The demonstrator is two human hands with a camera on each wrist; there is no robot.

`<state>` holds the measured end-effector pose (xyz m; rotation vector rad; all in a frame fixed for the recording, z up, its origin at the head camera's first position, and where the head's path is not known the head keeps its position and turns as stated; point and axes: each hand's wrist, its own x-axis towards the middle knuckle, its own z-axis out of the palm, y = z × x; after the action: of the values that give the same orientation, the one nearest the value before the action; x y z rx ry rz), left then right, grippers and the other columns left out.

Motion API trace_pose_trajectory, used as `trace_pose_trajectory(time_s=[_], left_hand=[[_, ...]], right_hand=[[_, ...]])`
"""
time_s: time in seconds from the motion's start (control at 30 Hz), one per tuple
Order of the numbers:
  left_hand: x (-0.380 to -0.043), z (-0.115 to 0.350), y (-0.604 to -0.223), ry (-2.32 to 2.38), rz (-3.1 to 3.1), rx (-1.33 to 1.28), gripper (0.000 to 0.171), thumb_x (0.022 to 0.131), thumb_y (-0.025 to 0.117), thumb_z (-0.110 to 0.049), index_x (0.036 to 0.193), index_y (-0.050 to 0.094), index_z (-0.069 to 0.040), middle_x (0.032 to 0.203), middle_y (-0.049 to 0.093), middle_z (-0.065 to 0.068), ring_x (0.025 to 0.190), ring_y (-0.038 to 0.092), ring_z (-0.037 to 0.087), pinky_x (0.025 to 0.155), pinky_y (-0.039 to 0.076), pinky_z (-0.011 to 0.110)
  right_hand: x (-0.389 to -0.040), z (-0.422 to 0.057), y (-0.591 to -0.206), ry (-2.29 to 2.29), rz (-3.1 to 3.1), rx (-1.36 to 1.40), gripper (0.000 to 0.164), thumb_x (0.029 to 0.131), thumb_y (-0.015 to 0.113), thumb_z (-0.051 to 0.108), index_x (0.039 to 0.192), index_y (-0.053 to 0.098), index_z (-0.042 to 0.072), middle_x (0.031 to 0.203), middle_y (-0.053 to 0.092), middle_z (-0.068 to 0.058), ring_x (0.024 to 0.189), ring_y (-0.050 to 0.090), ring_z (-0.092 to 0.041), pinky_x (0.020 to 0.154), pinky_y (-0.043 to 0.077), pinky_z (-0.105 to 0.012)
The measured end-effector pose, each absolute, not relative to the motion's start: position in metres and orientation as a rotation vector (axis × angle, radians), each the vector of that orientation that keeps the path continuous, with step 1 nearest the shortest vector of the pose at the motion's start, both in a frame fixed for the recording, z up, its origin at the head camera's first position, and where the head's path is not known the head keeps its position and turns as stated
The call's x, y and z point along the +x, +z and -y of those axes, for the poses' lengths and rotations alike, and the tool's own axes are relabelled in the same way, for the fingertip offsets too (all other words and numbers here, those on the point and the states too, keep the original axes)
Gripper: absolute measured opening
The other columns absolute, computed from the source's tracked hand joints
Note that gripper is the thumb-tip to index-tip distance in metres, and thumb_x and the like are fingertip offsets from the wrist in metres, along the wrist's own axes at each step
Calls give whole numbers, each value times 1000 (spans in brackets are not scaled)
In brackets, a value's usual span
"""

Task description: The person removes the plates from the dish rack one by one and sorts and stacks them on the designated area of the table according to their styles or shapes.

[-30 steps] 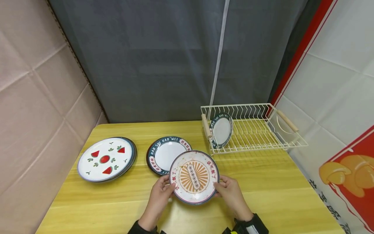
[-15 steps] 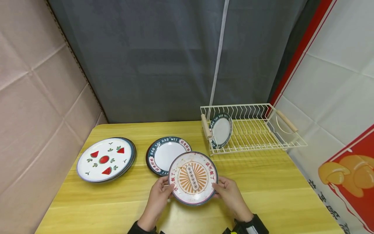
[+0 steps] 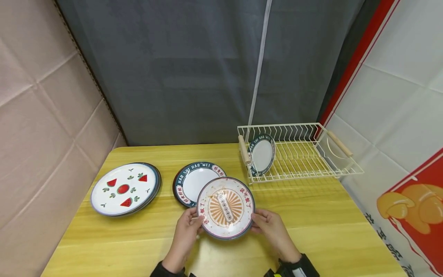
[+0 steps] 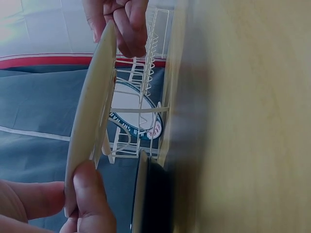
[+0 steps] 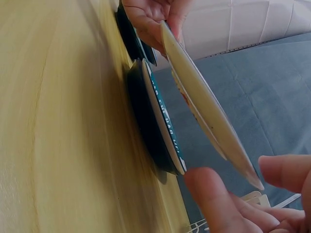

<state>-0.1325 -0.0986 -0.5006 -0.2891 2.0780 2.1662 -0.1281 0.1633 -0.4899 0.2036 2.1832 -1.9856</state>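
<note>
Both hands hold a round white plate point(image 3: 226, 192) with an orange sunburst, red lettering and brownish specks, raised over the table near its front. My left hand point(image 3: 187, 227) pinches the plate's left edge, with the thumb on top and fingers beneath, as the left wrist view also shows. At the opposite edge, my right hand point(image 3: 271, 231) has its thumb and fingers on either side of the rim, fingertips right at it. Just behind, and partly hidden by the held plate, a dark-green-rimmed plate point(image 3: 197, 184) tops a small stack on the table.
A cream wire dish rack point(image 3: 301, 154) with wooden handles stands at the back right. One green-rimmed plate point(image 3: 263, 156) leans upright at its left end. On the left lies a stack of larger plates, its top plate point(image 3: 117, 196) painted with watermelons. Walls enclose the table's back and sides.
The held plate has shifted slightly left and, in the last half second, a little up in the head view. Its right edge now lies nearer the right thumb's tip.
</note>
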Motion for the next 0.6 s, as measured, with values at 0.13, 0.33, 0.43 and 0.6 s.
trace_pose_trajectory(time_s=[0.13, 0.33, 0.43, 0.6], left_hand=[[-135, 102, -499, 2199, -2077, -310, 39, 99, 53, -1, 135, 45, 10, 122, 55, 22, 87, 60, 15, 70, 57, 25], [-148, 113, -496, 2267, -2065, -376, 39, 102, 51, -3, 138, 42, 9, 123, 54, 21, 87, 58, 12, 68, 55, 22], [-157, 118, -496, 2336, -2022, -420, 39, 102, 50, -2, 138, 41, 10, 123, 53, 23, 91, 59, 12, 73, 57, 22], [-168, 125, -499, 2364, -1977, -529, 40, 102, 49, -3, 139, 40, 9, 125, 50, 23, 95, 61, 15, 79, 58, 22]], right_hand=[[-128, -167, -490, -2035, -2138, 155, 45, 101, 57, 10, 133, 46, -20, 111, 68, -29, 92, 72, -30, 79, 61, -34], [-127, -169, -489, -2052, -2148, 182, 46, 101, 56, 8, 135, 43, -20, 117, 65, -32, 99, 71, -32, 81, 61, -32], [-127, -168, -489, -2068, -2144, 227, 45, 100, 57, 8, 135, 45, -18, 117, 65, -31, 99, 71, -31, 81, 61, -32], [-126, -169, -490, -2070, -2151, 270, 42, 100, 57, 5, 134, 47, -17, 117, 66, -30, 98, 71, -30, 80, 61, -31]])
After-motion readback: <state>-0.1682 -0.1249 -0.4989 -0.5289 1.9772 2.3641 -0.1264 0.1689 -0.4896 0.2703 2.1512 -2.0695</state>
